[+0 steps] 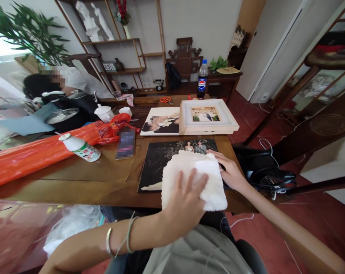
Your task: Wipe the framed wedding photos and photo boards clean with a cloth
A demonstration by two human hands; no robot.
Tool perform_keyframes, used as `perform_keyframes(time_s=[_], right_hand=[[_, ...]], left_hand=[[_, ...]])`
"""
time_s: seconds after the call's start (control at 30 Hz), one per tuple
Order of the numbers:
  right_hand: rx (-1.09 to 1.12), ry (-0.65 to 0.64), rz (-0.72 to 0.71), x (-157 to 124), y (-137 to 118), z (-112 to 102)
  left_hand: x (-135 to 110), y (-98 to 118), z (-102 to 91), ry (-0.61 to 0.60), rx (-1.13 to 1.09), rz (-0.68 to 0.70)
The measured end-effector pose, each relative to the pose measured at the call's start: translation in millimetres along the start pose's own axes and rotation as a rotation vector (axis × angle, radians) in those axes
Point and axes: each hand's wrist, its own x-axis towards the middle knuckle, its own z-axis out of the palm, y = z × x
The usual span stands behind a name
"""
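Note:
A large dark photo print [163, 160] lies flat on the wooden table [104, 171] in front of me. A white fluffy cloth [197, 171] rests on the print's right half. My left hand [186, 201] lies flat on the cloth with its fingers spread. My right hand [231, 171] rests open on the print's right edge, fingers stretched out beside the cloth.
Behind the print lie a second photo print [161, 121] and a white framed photo [206, 116]. An orange plastic wrap [41, 152], a small white bottle [80, 147], a phone [125, 143], scissors [166, 100] and a cola bottle [202, 79] share the table. Another person sits far left.

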Motion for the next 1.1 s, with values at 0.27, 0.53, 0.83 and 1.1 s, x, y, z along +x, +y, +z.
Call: perform_keyframes(time_s=[0.27, 0.53, 0.83, 1.1], right_hand=[[-0.042, 0.046, 0.052, 1.5, 0.8, 6.4], [-0.049, 0.037, 0.029, 2.4, -0.9, 5.4], [-0.041, 0.048, 0.014, 2.6, -0.3, 6.1], [-0.009, 0.066, 0.039, 2.3, -0.1, 6.7]], left_hand=[[18.8, -53.6, 3.7, 0.086, 0.126, -0.367], [1.1, 2.7, 14.4, 0.086, 0.144, -0.165], [3.2, -30.8, 7.6, 0.118, 0.051, -0.205], [19.5, -39.6, -0.2, 0.062, 0.109, -0.327]])
